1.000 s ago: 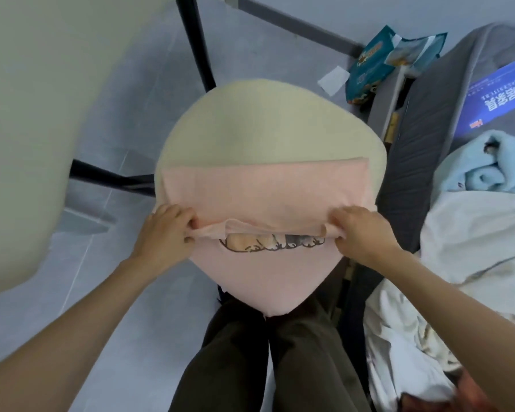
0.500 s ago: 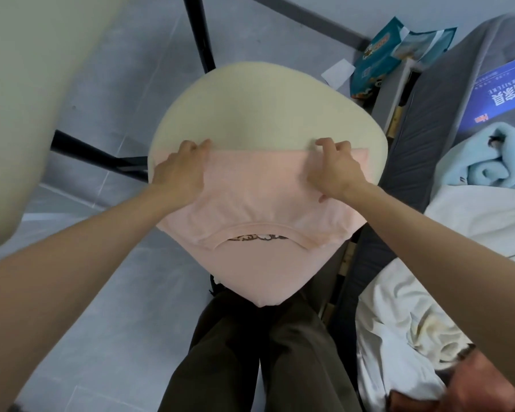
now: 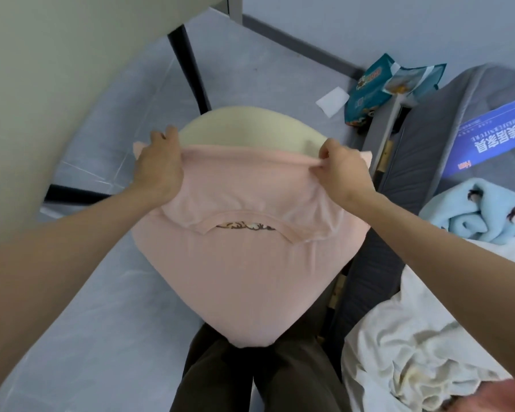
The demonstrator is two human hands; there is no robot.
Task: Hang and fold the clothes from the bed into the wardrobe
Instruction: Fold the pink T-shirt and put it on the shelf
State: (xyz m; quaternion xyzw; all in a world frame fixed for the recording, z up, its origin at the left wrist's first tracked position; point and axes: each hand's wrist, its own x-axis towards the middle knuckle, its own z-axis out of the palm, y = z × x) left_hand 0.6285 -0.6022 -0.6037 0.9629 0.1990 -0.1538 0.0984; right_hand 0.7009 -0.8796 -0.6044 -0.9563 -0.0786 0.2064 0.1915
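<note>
A pink T-shirt (image 3: pixel 244 272) lies over a cream round seat (image 3: pixel 244 129) in front of my legs. Its collar with a printed strip shows near the middle. My left hand (image 3: pixel 158 165) pinches the far folded edge of the shirt at the left. My right hand (image 3: pixel 342 171) pinches the same edge at the right and lifts it off the seat. On the bed to the right lie a light blue garment (image 3: pixel 476 212) and a white garment (image 3: pixel 422 346), untouched.
A grey mattress (image 3: pixel 422 138) with a blue printed sheet (image 3: pixel 494 132) runs along the right. Teal snack bags (image 3: pixel 378 84) and a white paper scrap (image 3: pixel 332 101) lie on the grey floor. Black table legs (image 3: pixel 191 69) stand behind the seat, under a pale tabletop (image 3: pixel 57 69).
Both hands went from the collar to the shirt's far edge, folding the fabric forward, and now grip and raise that edge.
</note>
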